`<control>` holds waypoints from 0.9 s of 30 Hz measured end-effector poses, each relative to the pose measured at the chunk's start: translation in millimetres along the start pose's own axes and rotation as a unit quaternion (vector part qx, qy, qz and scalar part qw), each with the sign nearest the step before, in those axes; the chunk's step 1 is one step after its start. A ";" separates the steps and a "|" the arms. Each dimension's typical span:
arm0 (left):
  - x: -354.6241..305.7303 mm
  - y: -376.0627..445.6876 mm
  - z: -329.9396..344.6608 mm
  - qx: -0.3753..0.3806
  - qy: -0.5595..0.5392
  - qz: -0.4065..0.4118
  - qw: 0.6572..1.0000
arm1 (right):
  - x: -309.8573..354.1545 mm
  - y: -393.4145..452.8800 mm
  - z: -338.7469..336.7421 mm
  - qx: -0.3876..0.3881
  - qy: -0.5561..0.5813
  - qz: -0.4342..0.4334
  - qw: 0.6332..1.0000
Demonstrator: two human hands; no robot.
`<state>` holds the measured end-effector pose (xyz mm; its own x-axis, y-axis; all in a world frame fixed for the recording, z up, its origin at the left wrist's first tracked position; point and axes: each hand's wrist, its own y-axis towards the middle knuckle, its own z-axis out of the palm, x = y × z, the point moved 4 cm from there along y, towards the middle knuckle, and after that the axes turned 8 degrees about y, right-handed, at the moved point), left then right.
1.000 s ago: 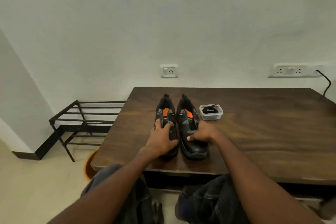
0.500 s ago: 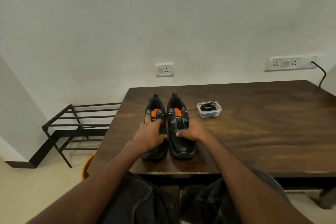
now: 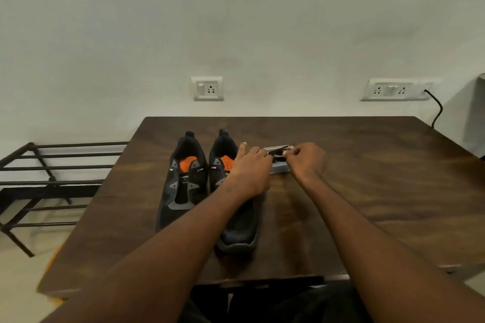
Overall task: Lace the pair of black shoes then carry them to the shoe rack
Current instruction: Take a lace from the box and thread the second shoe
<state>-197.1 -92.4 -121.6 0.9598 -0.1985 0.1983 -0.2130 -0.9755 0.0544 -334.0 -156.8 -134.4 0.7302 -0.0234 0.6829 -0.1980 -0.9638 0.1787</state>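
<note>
1. Both grips meet over the small clear container (image 3: 278, 166) — the right hand (image 3: 308, 158) has its fingers curled, pinching a black lace (image 3: 278, 151) at the container's top.
2. Left hand (image 3: 250, 165) reaches across the right shoe (image 3: 236, 207), fingers at the lace's other end; whether it pinches the lace I cannot tell.
3. Left shoe (image 3: 181, 181) stands beside its mate, both unlaced on the dark wooden desk (image 3: 367, 178), toes toward the person.
4. Black metal shoe rack (image 3: 52, 178) sits on the floor left of the desk.

A dark wooden table (image 3: 367, 178) stands below two wall sockets (image 3: 207, 88).
</note>
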 end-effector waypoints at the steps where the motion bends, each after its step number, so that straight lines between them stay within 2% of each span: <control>1: 1.8 7.4 10.1 0.013 0.006 0.001 1.000 | -1.5 8.5 4.8 -0.009 -0.016 -0.005 1.000; 3: 5.8 12.9 20.1 0.020 0.018 0.005 1.000 | 4.3 18.5 10.5 -0.002 -0.057 -0.018 0.998; 5: 8.1 16.9 24.7 0.012 0.025 0.006 1.000 | 13.8 25.4 18.4 0.043 -0.100 -0.021 0.994; 7: 9.3 20.3 26.9 0.012 0.025 0.003 1.000 | 22.8 28.3 25.0 0.074 -0.128 -0.009 0.989; 10: 7.3 22.7 26.3 0.011 0.023 0.000 1.000 | 28.9 28.0 30.7 0.078 -0.136 0.021 0.987; 15: 8.1 19.8 28.3 0.000 0.027 0.007 1.000 | 23.8 27.8 39.4 0.080 -0.049 0.105 0.990; 22: 9.0 16.1 31.0 0.009 0.025 0.032 0.999 | 7.6 37.1 45.4 0.102 0.065 0.127 0.984; 24: 8.7 16.6 30.9 0.007 0.026 0.026 0.999 | 9.9 36.3 35.7 0.096 0.131 0.116 0.980; 27: 6.5 16.4 25.9 0.005 0.019 0.021 1.000 | 9.8 30.5 19.3 0.081 0.277 0.120 0.950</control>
<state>-189.6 -112.2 -144.8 0.9422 -0.2361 0.2375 -0.2513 -0.9672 0.0355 -320.3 -191.6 -135.9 0.2126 -0.1465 0.9661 -0.1798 -0.9777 -0.1087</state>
